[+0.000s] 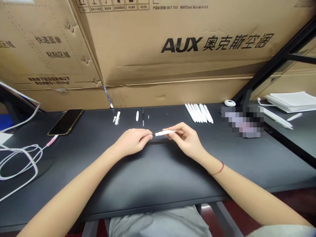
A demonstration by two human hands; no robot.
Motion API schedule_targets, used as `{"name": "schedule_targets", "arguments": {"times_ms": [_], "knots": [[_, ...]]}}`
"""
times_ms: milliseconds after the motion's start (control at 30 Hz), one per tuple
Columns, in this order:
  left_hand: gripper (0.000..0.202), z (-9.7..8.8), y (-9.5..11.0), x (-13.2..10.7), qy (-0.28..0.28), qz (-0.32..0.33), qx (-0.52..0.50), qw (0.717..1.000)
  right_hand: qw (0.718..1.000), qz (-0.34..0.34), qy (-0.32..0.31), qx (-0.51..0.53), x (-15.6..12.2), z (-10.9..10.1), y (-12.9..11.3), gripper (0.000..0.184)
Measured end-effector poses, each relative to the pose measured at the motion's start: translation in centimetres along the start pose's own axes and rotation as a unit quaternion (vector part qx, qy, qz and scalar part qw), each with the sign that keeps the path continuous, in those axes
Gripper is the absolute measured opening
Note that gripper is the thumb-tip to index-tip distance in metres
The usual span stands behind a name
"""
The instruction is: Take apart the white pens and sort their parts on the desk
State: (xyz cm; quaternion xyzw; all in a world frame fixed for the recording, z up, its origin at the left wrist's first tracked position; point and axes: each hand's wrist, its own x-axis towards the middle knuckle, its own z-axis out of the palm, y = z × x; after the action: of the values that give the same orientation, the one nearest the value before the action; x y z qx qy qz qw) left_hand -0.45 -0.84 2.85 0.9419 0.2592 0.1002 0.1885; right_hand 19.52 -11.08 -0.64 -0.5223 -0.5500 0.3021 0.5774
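Over the middle of the black desk (153, 171), my right hand (186, 140) pinches a white pen barrel (165, 132) held level. My left hand (133, 141) is closed in a pinch at the barrel's left end, where a thin dark tip shows. Just beyond the hands lie small pen parts: a white cap piece (117, 118), a short white piece (137, 116) and a thin dark refill (143, 118). A row of several white pens (199, 113) lies to the back right.
A phone (66, 121) lies at the back left with a pink-ended white cable (19, 158) coiled beside it. Large cardboard boxes (172, 49) wall the desk's far edge. A white round object (229, 103), a black frame post (271, 65) and stacked white paper (292, 101) stand at the right.
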Motion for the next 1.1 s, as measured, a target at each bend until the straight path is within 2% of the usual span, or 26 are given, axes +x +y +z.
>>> {"name": "schedule_targets", "arguments": {"times_ms": [267, 400, 533, 700, 833, 933, 1033, 1100], "knots": [[0.033, 0.3, -0.1, 0.1, 0.007, -0.002, 0.001, 1.0, 1.0, 0.013, -0.017, 0.005, 0.1, 0.0, 0.2, 0.023], [0.035, -0.1, -0.9, 0.2, 0.0, -0.013, 0.014, 1.0, 1.0, 0.003, 0.018, 0.005, 0.5, -0.7, 0.5, 0.023], [0.036, -0.2, -1.6, 0.1, -0.026, -0.035, 0.042, 0.998, 0.994, -0.026, 0.056, -0.092, 0.8, -1.5, 0.7, 0.019], [0.035, 0.2, -1.8, 0.1, -0.064, -0.052, 0.079, 0.993, 0.952, -0.121, -0.01, -0.282, 0.9, -1.8, 0.7, 0.014], [0.035, 0.3, -1.7, 0.2, -0.077, -0.056, 0.093, 0.991, 0.92, -0.178, -0.055, -0.345, 0.9, -1.8, 0.7, 0.017], [0.035, 0.2, -1.6, 0.2, -0.079, -0.059, 0.096, 0.99, 0.908, -0.181, -0.071, -0.372, 1.0, -1.9, 0.7, 0.019], [0.035, 0.2, -1.5, 0.2, -0.08, -0.061, 0.096, 0.99, 0.917, -0.159, -0.066, -0.361, 1.0, -2.0, 0.7, 0.016], [0.035, 0.2, -1.6, 0.1, -0.082, -0.064, 0.095, 0.99, 0.942, -0.127, -0.042, -0.307, 1.0, -2.0, 0.7, 0.014]]}}
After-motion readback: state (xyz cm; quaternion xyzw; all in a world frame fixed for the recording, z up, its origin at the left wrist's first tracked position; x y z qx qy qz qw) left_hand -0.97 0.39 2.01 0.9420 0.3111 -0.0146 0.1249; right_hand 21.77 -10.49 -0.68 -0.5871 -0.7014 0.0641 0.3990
